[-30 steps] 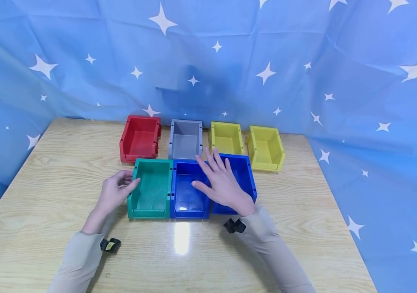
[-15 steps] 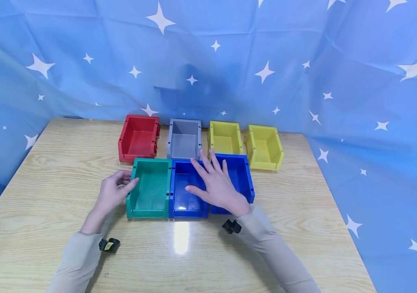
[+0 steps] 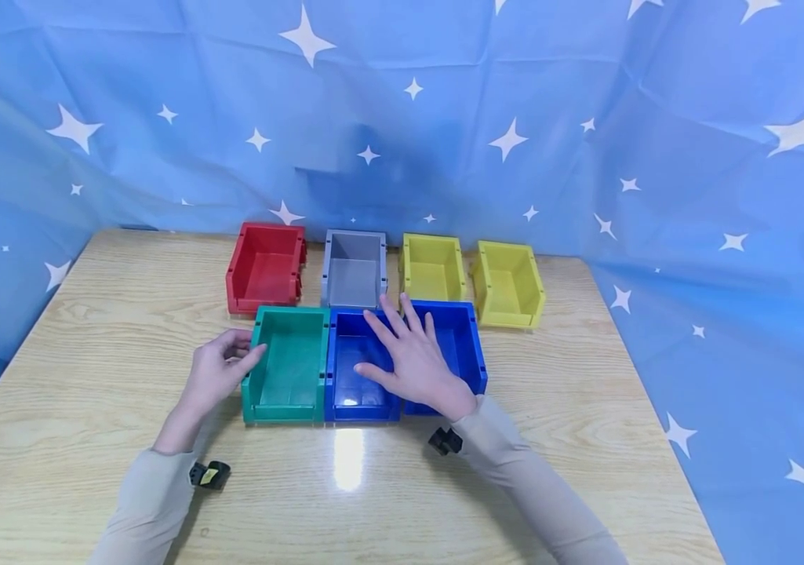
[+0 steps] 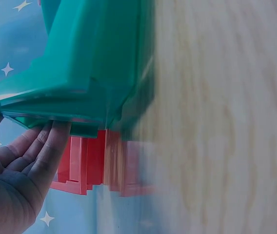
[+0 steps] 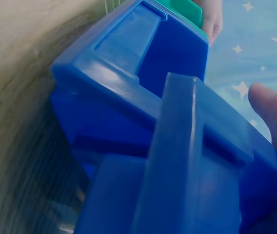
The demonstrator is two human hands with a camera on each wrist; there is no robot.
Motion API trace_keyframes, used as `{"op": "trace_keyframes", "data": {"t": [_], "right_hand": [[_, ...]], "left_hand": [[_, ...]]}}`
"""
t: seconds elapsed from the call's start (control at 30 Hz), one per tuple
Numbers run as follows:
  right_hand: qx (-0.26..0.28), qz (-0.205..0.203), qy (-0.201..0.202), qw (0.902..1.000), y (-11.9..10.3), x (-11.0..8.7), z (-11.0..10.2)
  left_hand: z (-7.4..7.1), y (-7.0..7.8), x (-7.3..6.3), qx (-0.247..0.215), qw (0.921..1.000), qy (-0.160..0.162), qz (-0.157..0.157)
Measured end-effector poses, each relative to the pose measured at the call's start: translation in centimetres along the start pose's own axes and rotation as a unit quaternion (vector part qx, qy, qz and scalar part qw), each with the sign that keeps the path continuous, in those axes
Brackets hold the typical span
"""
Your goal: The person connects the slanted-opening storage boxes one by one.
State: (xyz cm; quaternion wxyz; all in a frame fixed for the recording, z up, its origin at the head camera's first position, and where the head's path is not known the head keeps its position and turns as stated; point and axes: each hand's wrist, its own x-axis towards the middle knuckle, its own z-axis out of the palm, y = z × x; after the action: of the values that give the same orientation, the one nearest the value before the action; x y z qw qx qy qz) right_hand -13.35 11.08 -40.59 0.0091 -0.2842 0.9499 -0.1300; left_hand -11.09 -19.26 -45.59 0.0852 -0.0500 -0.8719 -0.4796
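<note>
Thumb and fingers of the left hand (image 3: 214, 373) pinch the left wall of a green low-fronted plastic bin (image 3: 289, 361), left end of front row, on the light wood-grain table (image 3: 585, 431). Right hand (image 3: 416, 365) spread, fingers straight, above a first blue plastic bin (image 3: 355, 384) and a second blue plastic bin (image 3: 461, 337); can't tell from where I stand if it touches. All three side by side. Behind, left to right: red plastic bin (image 3: 265, 271), grey plastic bin (image 3: 354, 278), yellow plastic bin (image 3: 433, 275), another yellow plastic bin (image 3: 510, 290). Beyond: blue star-print cloth (image 3: 437, 118).
</note>
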Motion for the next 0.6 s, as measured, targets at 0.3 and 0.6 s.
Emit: {"op": "trace_keyframes", "data": {"t": [0.3,0.6], "right_hand": [[-0.002,-0.002,0.006,1.0,0.06,-0.03,0.3],[-0.006,-0.01,0.02,0.9997,0.1,0.02,0.49]], "left_hand": [[-0.01,-0.01,0.02,-0.002,1.0,-0.002,-0.004],[-0.04,-0.02,0.04,-0.007,0.9999,-0.005,-0.012]]}}
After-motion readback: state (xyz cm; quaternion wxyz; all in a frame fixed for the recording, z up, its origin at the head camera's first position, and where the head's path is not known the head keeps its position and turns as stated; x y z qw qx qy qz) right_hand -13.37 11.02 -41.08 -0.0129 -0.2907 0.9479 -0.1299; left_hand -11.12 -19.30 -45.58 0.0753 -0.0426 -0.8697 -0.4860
